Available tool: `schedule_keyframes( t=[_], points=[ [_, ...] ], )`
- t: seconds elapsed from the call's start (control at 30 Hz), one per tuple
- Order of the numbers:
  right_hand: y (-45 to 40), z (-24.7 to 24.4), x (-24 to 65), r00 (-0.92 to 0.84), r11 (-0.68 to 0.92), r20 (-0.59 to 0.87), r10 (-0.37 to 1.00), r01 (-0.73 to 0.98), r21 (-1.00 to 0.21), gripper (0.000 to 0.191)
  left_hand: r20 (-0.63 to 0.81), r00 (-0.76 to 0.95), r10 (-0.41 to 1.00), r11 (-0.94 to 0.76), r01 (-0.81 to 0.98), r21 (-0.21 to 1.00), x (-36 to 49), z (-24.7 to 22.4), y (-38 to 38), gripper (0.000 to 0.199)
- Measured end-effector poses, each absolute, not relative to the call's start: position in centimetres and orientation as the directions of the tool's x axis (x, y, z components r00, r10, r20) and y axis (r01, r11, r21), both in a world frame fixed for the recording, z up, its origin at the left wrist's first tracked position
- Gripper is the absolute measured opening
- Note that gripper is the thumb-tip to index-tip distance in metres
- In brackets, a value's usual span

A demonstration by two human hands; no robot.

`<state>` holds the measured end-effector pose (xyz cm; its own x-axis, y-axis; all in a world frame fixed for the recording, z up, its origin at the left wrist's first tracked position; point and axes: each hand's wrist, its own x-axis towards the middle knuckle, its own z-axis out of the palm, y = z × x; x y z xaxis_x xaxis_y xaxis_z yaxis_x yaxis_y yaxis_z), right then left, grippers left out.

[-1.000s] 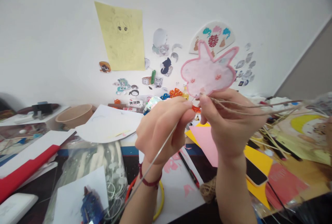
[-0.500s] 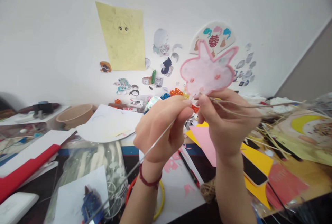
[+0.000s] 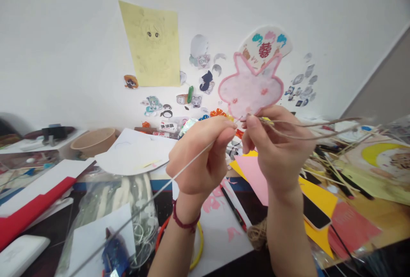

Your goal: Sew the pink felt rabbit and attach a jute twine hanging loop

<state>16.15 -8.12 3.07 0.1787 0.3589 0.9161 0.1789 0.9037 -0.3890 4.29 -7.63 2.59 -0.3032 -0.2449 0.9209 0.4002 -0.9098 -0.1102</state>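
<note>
My left hand point(image 3: 200, 155) pinches a thin pale string point(image 3: 173, 178) near its tip. The string runs down past the wrist toward the lower left. Close beside it, my right hand point(image 3: 282, 151) is closed on the lower edge of a pink-edged rabbit-head cutout point(image 3: 251, 84). The cutout stands upright, its two ears pointing up. Strands of brown twine point(image 3: 333, 134) pass through the right hand's grip and stick out to the right. Both sets of fingertips nearly meet at the cutout's bottom edge, and the fingers hide the exact joining point.
Below lie white paper with pink scraps point(image 3: 213, 204), a ball of twine point(image 3: 258, 234), a phone point(image 3: 315, 213) on yellow card and a blue glue gun point(image 3: 115, 253). A clay-coloured bowl point(image 3: 92, 142) stands left. The wall behind carries a yellow drawing point(image 3: 153, 54) and stickers.
The rabbit cutout has turned more upright and shifted slightly left. The string now stretches straighter toward the lower left. Both hands keep their pinch.
</note>
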Motion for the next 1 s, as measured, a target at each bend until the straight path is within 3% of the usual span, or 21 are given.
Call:
schedule_keyframes(
  t=[0.17, 0.37, 0.57, 0.7, 1.0],
  points=[
    [-7.9, 2.9, 16.1, 0.171, 0.924, 0.929, 0.328, 0.144, -0.353, 0.009, 0.922, -0.295, -0.251, -0.902, 0.417, -0.112, 4.4, 2.6, -7.6, 0.010],
    [-7.8, 2.7, 15.7, 0.173, 0.933, 0.955, 0.243, 0.227, -0.278, 0.006, 0.945, -0.250, -0.209, -0.904, 0.419, -0.089, 4.3, 2.5, -8.0, 0.009],
    [-7.9, 2.7, 15.8, 0.260, 0.915, 0.939, 0.226, 0.274, -0.296, 0.005, 0.931, -0.242, -0.274, -0.860, 0.496, -0.124, 4.1, 2.9, -7.9, 0.006],
    [-8.0, 2.7, 15.8, 0.230, 0.889, 0.960, 0.162, 0.387, -0.243, 0.005, 0.924, -0.208, -0.320, -0.803, 0.578, -0.148, 4.1, 3.0, -7.4, 0.005],
    [-8.2, 3.0, 16.1, 0.184, 0.875, 0.979, 0.093, 0.453, -0.168, 0.009, 0.906, -0.211, -0.367, -0.777, 0.605, -0.173, 4.8, 3.2, -7.0, 0.012]
  ],
)
